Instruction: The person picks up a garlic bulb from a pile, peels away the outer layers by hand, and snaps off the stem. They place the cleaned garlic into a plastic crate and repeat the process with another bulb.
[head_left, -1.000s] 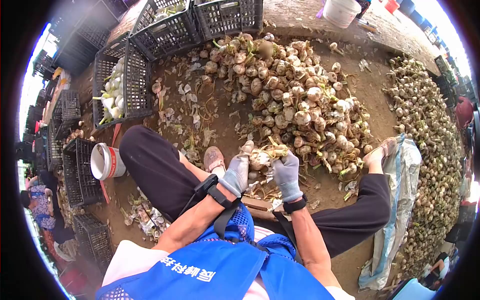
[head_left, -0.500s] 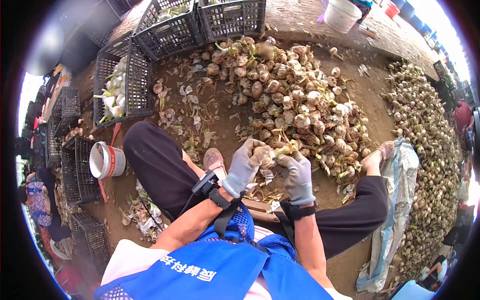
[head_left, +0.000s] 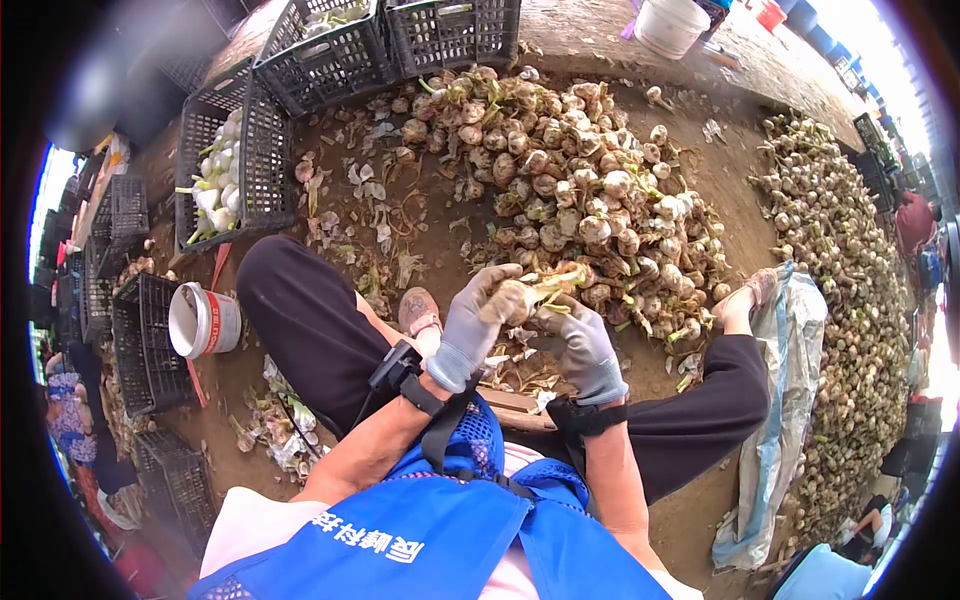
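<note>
My left hand (head_left: 490,315), in a grey work glove with dirty fingertips, is closed around a garlic bulb. The bulb's pale stalk (head_left: 553,284) points up and to the right, with brown dry skin at its end. Just to the right, my gloved right hand (head_left: 582,350) has curled fingers pinched at the underside of the stalk, on a greenish strip of leaf. The fingers hide most of the bulb. Beyond both hands lies a heap of unpeeled garlic (head_left: 560,190) on the dirt floor.
Black crates stand at upper left, one holding peeled white garlic (head_left: 220,180). A white bucket (head_left: 205,322) is left of my knee. Scattered skins (head_left: 285,430) lie nearby. On the right are a plastic sack (head_left: 775,420) and a longer garlic pile (head_left: 850,330). Other people sit at the edges.
The garlic has tilted, so its stalk now shows more clearly above my fingers. My right hand has shifted slightly down and left. The whole view has moved a little.
</note>
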